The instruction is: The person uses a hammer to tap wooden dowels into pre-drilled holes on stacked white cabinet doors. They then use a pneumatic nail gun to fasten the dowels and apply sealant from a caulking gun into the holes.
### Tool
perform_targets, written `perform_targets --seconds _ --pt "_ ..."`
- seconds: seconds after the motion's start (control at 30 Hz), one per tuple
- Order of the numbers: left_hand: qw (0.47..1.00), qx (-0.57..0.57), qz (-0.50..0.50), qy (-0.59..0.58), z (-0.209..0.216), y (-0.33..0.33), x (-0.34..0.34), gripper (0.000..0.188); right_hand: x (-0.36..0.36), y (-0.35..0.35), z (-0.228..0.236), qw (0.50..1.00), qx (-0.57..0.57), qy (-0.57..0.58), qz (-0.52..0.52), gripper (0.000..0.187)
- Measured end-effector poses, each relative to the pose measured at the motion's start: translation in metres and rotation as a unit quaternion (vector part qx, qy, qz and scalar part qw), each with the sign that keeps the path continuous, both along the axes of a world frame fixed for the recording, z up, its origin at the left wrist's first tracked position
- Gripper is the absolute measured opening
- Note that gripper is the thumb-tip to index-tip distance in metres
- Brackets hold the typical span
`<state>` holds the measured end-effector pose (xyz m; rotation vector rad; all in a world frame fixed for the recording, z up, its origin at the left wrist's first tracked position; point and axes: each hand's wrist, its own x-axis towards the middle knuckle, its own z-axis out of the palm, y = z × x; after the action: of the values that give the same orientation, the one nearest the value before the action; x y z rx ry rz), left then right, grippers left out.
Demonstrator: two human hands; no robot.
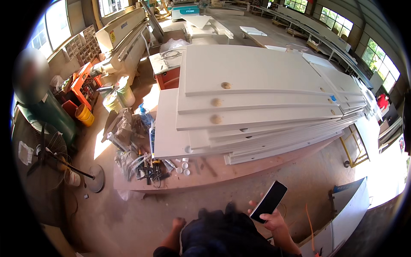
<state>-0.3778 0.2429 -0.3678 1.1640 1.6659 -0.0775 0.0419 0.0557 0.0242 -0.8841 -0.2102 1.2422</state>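
A black-screened smartphone [269, 201] with a light edge is in my right hand [274, 222]. My thumb lies over its lower part and the fingers wrap round behind it. The screen looks dark. My left hand [179, 223] hangs low at my side, loosely curled, with nothing visible in it. Ahead of me, white panels [257, 70] lie in a staggered stack on a reddish table [205, 177]. Several of them have round holes [226, 85] near one edge. Both hands are apart from the panels.
Black clamps or tools [150, 170], white caps [185, 165] and plastic wrap lie on the table's left end. A standing fan [47, 147] and a yellow bucket [84, 115] are left. A yellow-framed cart [357, 147] stands right; a person in red [383, 101] is farther off.
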Motion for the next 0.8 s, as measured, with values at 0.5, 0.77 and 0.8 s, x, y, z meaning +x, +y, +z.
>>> perform_targets --seconds 0.5,0.77,0.8 --pt "0.999 0.022 0.037 0.018 0.021 -0.049 0.011 0.04 0.012 0.063 -0.004 0.951 0.084 0.233 0.185 0.083" --pt "0.998 0.042 0.029 0.024 0.01 -0.06 -0.01 0.037 0.01 0.073 0.006 0.945 0.09 0.233 0.21 0.086" --pt "0.999 0.034 0.022 0.032 0.014 -0.056 -0.005 0.037 0.009 0.074 0.004 0.944 0.103 0.232 0.211 0.086"
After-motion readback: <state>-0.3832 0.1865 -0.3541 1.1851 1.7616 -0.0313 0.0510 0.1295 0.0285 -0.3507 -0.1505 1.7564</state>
